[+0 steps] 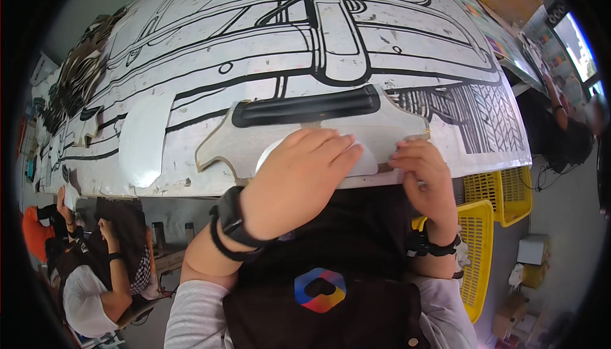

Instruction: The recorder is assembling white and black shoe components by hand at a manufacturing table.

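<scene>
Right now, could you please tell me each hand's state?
Left hand: open, laid over the rounded white sheet.
Right hand: curled at the grey panel; grip cannot be told.

At the near edge of the counter (248,50), the left hand (302,171) lies flat over a white rounded piece (368,159) on a pale shaped panel (216,136) with a black padded strip (305,108), while the right hand (421,174) curls its fingers at the panel's right part. A white sheet (143,142) lies toward the near left corner; yellow baskets (477,257) stand below the near right corner.
</scene>
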Tool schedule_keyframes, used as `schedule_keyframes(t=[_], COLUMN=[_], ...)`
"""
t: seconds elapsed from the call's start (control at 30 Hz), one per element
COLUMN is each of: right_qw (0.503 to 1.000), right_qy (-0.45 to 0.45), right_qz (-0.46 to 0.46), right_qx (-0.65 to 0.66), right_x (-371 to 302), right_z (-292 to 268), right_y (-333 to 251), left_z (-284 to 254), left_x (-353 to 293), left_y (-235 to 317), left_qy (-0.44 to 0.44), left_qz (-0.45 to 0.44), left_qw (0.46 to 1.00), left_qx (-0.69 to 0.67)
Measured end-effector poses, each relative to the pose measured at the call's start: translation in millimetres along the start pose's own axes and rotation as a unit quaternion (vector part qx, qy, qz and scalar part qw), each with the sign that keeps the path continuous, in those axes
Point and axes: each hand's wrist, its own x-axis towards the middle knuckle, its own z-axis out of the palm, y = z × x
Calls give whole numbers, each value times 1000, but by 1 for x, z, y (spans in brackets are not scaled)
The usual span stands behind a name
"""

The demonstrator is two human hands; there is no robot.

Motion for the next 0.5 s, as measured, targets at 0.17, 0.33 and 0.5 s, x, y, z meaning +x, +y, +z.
schedule_keyframes(t=[0.17,0.33,0.5], right_qw=[998,995,986], right_qy=[-23,-15,-49], right_qz=[-45,-69,-51], right_qx=[-32,-74,-150], right_x=[-4,-9,4], right_z=[10,14,13], right_y=[6,-3,-30], left_z=[36,37,29], left_x=[4,1,3], left_y=[-6,1,8], left_qy=[-5,28,-8], left_qz=[-1,-62,-91], left_qw=[1000,996,996], left_qx=[-28,-52,3])
